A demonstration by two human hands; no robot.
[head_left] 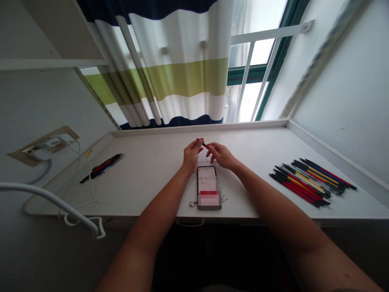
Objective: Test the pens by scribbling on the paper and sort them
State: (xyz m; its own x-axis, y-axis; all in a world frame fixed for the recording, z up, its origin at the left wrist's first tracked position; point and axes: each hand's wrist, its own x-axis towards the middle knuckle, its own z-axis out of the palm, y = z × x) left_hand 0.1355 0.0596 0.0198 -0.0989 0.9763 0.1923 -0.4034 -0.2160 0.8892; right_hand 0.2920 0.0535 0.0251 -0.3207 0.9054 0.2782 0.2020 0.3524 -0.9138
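My left hand [192,156] is closed, its thumb and fingertips pinching a slim pen [204,144] above the desk. The pen is tilted, with a dark end to the upper left and a bit of red towards the lower right. At that red end, my right hand [223,156] grips with thumb and forefinger, the other fingers loosely curled. Beneath both hands lies a small sheet of paper with marks [205,155], partly covered by them. A phone [206,182] with a lit screen lies just in front of the paper, its lower part blurred out.
Several red, yellow, white, blue and black pens [304,178] lie in rows at right on the white desk [146,162]. A smaller bunch of pens [101,167] sits at left, near white cables [90,170] and a wall socket [42,148]. Curtains [182,81] hang behind.
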